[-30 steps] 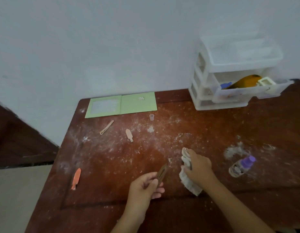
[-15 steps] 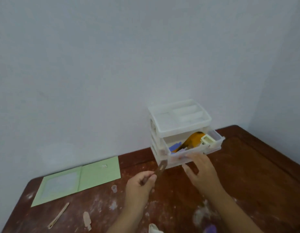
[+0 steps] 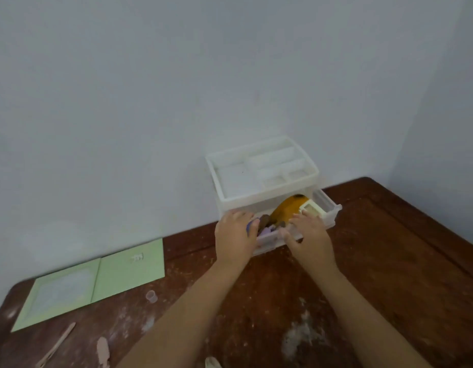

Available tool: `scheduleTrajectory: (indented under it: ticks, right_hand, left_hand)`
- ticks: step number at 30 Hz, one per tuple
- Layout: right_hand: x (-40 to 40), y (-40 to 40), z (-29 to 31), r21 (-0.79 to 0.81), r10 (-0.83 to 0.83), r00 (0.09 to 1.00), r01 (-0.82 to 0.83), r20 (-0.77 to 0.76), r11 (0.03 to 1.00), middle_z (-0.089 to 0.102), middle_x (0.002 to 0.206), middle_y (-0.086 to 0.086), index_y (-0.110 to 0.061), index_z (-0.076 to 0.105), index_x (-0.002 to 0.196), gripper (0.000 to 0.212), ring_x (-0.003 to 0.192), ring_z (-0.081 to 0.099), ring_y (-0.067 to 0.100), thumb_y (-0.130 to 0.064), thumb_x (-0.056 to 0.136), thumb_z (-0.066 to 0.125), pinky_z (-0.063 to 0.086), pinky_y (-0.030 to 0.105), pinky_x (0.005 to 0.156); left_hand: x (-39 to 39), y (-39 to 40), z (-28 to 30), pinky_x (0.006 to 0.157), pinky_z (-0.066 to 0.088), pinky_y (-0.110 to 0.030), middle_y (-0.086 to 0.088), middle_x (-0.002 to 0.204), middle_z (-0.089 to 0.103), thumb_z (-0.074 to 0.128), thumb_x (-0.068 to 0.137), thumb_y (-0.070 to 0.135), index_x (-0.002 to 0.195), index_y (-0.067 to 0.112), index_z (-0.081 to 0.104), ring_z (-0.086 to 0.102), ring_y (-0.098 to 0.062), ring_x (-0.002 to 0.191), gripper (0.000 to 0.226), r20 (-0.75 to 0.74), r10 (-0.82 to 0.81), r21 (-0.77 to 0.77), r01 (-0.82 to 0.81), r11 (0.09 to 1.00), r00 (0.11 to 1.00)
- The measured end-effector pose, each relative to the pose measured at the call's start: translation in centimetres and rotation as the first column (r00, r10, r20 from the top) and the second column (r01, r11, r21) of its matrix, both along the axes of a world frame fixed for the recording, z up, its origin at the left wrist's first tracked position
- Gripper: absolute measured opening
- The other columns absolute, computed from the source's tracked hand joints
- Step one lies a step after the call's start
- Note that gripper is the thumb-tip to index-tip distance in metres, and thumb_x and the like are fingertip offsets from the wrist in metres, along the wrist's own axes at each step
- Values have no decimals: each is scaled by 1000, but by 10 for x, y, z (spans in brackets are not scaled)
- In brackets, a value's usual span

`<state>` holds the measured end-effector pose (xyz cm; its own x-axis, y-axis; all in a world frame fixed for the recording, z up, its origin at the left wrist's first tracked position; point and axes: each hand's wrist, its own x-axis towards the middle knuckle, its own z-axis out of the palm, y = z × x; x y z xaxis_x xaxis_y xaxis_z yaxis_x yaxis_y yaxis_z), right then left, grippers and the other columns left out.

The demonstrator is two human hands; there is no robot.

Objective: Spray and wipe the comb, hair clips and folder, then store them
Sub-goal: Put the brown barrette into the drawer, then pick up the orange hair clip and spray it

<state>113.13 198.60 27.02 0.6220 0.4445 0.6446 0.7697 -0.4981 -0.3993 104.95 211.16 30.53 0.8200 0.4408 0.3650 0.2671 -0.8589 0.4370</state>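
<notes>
Both hands moved forward into the open top drawer [image 3: 328,208] since 0.5 s ago. Dusty wooden desk [image 3: 389,261] carries a white drawer unit [image 3: 261,179] by the wall. Green folder [image 3: 97,280] lies open at left. Left hand [image 3: 236,239] grip: fingers curled inside drawer, clamped or not, cannot tell. Right hand [image 3: 308,235] fingers straight over the drawer front. Two hair clips [image 3: 57,343] lie near the desk's front-left edge.
</notes>
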Motion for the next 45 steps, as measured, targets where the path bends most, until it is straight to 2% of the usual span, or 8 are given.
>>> scheduleTrajectory:
  ticks: [2, 5, 11, 18, 23, 30, 34, 45]
  right_hand:
    - [-3, -10, 4, 86, 154, 972, -141, -175, 986, 64, 112, 5, -4, 67, 100, 41, 113, 53, 25, -33, 73, 57, 36, 45, 98]
    - [-31, -48, -1, 242, 420, 683, -345, -598, 907, 33, 129, -32, -44, 41, 121, 52, 124, 31, -11, -49, 72, 59, 26, 7, 99]
    - [-119, -122, -72, 215, 401, 417, -425, -816, 879, 35, 127, -45, -73, 29, 114, 77, 118, 39, -16, -81, 46, 63, 34, 3, 91]
    - [-175, -98, -108, 1, 62, 714, -85, -697, 996, 57, 113, 8, -4, 53, 119, 44, 110, 53, 28, -5, 78, 69, 35, 22, 89]
    - [-224, -56, -76, 212, 165, 791, -45, -589, 976, 55, 93, 7, 4, 57, 105, 51, 88, 48, 3, -33, 70, 59, 28, -8, 81]
    - [-320, 26, -88, 246, 412, 589, -344, -695, 906, 62, 102, 3, -10, 56, 110, 47, 99, 58, 11, -40, 74, 55, 46, 22, 90]
    - [-359, 52, -99, 223, 413, 583, -370, -700, 902, 60, 102, 2, -18, 49, 111, 42, 96, 55, -8, -3, 76, 68, 36, -1, 84]
    - [-403, 52, -75, 171, 335, 405, -389, -851, 905, 62, 82, 6, -33, 25, 128, 71, 61, 59, 14, 12, 81, 53, 43, 7, 56]
  left_hand:
    - [-11, 4, -13, 79, 46, -36, -14, 84, 70, 38, 82, 29, 83, 9, 71, 66, -31, 84, 38, 4, -34, 91, 33, 995, 999]
    - [-36, 5, -29, 87, 50, -45, -22, 104, 68, 41, 83, 25, 101, 3, 68, 64, -40, 99, 39, 38, -52, 170, 45, 984, 998]
    - [-118, -7, -68, 97, 27, -48, -18, 120, 62, 39, 86, 27, 111, 5, 64, 53, -38, 117, 42, -32, 13, 87, -10, 996, 999]
    - [-236, -21, -130, 74, 54, -46, -13, 105, 70, 20, 96, 39, 100, 10, 69, 67, -33, 97, 58, -421, 177, 89, -154, 984, 890]
    - [-331, -11, -141, 79, 52, -48, -16, 108, 68, 15, 96, 45, 103, 5, 68, 65, -35, 101, 67, -461, 355, 62, -370, 927, 813]
    - [-442, 37, -139, 90, 45, -54, -27, 117, 59, 42, 88, 37, 115, -6, 57, 54, -45, 109, 53, -341, 676, -9, -721, 692, 653]
    - [-481, 70, -147, 76, 48, -55, -31, 97, 62, 68, 78, 14, 110, -11, 56, 57, -50, 89, 42, -379, 744, 47, -792, 609, 550]
    - [-507, 98, -146, 37, 45, -33, -13, 48, 58, 86, 47, 2, 50, 5, 61, 55, -34, 43, 26, -462, 594, 59, -645, 762, 659]
